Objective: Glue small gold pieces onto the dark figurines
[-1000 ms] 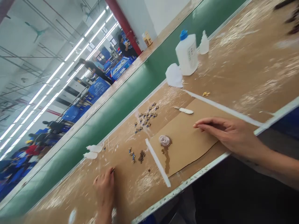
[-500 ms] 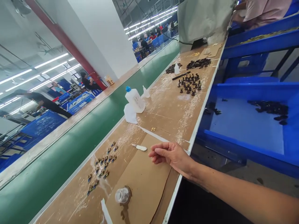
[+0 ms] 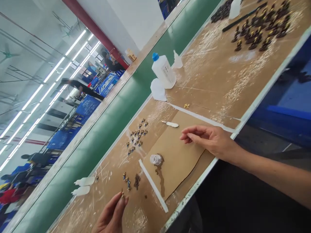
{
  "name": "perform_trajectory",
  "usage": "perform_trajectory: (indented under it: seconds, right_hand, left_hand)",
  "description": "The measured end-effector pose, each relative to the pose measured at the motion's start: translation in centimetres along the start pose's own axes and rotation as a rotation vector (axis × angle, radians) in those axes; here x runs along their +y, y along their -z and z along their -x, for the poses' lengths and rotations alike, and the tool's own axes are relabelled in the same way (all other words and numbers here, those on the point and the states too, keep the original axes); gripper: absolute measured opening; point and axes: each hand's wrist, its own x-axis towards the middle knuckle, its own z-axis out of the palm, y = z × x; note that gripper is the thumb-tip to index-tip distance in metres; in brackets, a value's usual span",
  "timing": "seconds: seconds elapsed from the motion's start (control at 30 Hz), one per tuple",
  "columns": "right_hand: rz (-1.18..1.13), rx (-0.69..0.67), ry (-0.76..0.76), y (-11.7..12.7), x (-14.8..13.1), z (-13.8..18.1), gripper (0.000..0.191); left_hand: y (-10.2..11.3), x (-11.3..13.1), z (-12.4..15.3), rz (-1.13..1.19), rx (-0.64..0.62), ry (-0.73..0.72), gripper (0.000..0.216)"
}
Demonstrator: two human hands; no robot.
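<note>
Over bench (image 3: 204, 77) — left hand (image 3: 110, 216) back in view (tiny piece (image 3: 122, 194) pinched).

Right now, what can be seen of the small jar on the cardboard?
The jar is small, round, clear to whitish; glass or plastic, unclear which. It stands on the cardboard sheet near a white tape strip. A dark, wet-looking stain trails from its base. The left hand and right hand are off it.

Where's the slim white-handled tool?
Head view, just right of centre: the tool lies across the far edge of the brown cardboard sheet, near the right hand.
</note>
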Motion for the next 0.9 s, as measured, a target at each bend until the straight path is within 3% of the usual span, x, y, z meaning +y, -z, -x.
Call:
perform_trajectory:
  seconds: [0.13, 0.3, 0.5, 0.67, 0.9]
  right_hand:
    - [0.285, -0.041, 0.065, -0.1, 0.7, 0.2, 0.025]
    - [0.607, -0.108, 0.191, 0.0, 0.7, 0.2, 0.015]
    - [0.623, -0.111, 0.199, 0.0, 0.2, 0.1, 0.022]
    - [0.611, -0.109, 0.214, -0.1, 0.2, 0.1, 0.018]
    - [0.591, -0.108, 0.261, 0.0, 0.0, 0.1, 0.017]
  left_hand:
    - [-1.4, 2.4, 0.3, -0.072, -0.032, -0.077, 0.046]
    - [-2.9, 4.5, 1.6, -0.154, -0.164, -0.198, 0.039]
    - [-4.8, 6.4, 3.0, -0.384, -0.219, -0.486, 0.023]
    - [-6.0, 7.7, 2.2, -0.644, -0.290, -0.726, 0.021]
    - [-8.3, 8.9, 1.2, -0.748, -0.354, -1.078, 0.014]
